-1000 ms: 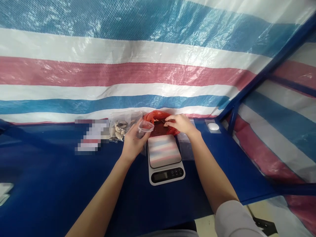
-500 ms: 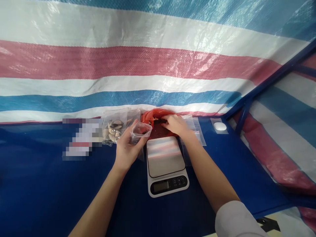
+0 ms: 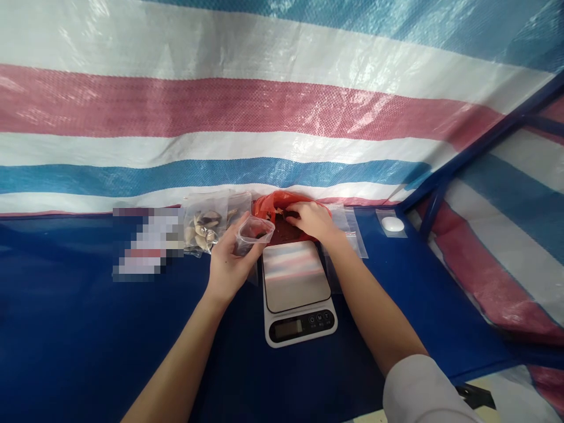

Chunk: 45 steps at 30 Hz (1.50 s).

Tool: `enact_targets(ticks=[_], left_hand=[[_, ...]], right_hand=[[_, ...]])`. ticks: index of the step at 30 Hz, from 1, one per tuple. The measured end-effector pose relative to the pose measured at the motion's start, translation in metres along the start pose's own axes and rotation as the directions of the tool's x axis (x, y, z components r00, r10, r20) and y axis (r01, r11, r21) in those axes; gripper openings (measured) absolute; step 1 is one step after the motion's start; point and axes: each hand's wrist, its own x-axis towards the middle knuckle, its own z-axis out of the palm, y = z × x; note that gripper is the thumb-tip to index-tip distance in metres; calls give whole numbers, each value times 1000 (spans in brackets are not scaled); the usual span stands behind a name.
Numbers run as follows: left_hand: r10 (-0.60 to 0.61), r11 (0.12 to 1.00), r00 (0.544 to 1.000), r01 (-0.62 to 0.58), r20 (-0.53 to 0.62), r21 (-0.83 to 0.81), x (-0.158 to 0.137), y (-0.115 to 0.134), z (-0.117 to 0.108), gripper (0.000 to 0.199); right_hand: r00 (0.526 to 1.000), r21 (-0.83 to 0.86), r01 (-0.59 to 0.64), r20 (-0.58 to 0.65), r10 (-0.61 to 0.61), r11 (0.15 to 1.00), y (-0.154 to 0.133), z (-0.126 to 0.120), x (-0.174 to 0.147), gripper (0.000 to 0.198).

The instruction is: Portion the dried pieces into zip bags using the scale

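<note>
My left hand (image 3: 230, 262) is closed around a clear plastic bag (image 3: 256, 230), its mouth spread and tilted to the right. Some dark bits show inside that bag. At the opening of a red plastic bag (image 3: 266, 205), my right hand (image 3: 312, 222) has its fingers bent together over brown dried pieces. What those fingertips pinch is too small to make out. Just in front of the red bag lies a white kitchen scale (image 3: 296, 279) with a bare steel plate and a dark display.
Left of my left hand are clear bags of dried slices (image 3: 203, 230). Flat clear bags (image 3: 352, 232) lie under and beyond my right wrist. A white oval object (image 3: 392, 224) rests at the right. Striped sheeting (image 3: 264, 106) hangs behind the blue table (image 3: 110, 335).
My right hand has shifted slightly left inside the red bag. The clear bag in my left hand has moved a little right and up towards the red bag.
</note>
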Motion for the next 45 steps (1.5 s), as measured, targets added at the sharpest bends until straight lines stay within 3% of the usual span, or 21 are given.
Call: enact_targets(ticks=[9, 16, 21, 24, 27, 30, 34, 40, 45], left_hand=[[26, 999, 1000, -26, -1, 20, 1, 0, 0, 31], [19, 999, 1000, -18, -18, 30, -2, -4, 1, 52], [27, 1000, 1000, -27, -1, 16, -1, -3, 0, 49], [6, 1000, 1000, -6, 18, 17, -1, -1, 0, 43], [-9, 1000, 1000, 9, 30, 14, -1, -3, 0, 44], [0, 1000, 999, 0, 53, 2, -2, -6, -1, 51], [27, 1000, 995, -25, 99, -16, -1, -8, -1, 53], [62, 998, 987, -58, 145, -29, -2, -5, 0, 50], [58, 998, 988, -54, 144, -37, -2, -1, 0, 50]], right_hand=[[1000, -24, 11, -15, -12, 1000, 0, 11, 4, 37], [998, 23, 31, -62, -29, 999, 4, 14, 6, 30], [991, 175, 73, -126, -51, 982, 4, 6, 4, 24], [991, 388, 100, -126, -55, 916, 3, -6, -1, 22], [994, 596, 105, -85, -67, 796, -1, -21, -8, 17], [980, 667, 198, -142, -139, 718, -11, -38, -16, 12], [943, 605, 333, -220, -250, 723, -33, -55, -29, 11], [925, 433, 376, -128, -357, 819, -58, -55, -37, 19], [894, 297, 442, -70, -443, 846, -66, -50, -37, 22]])
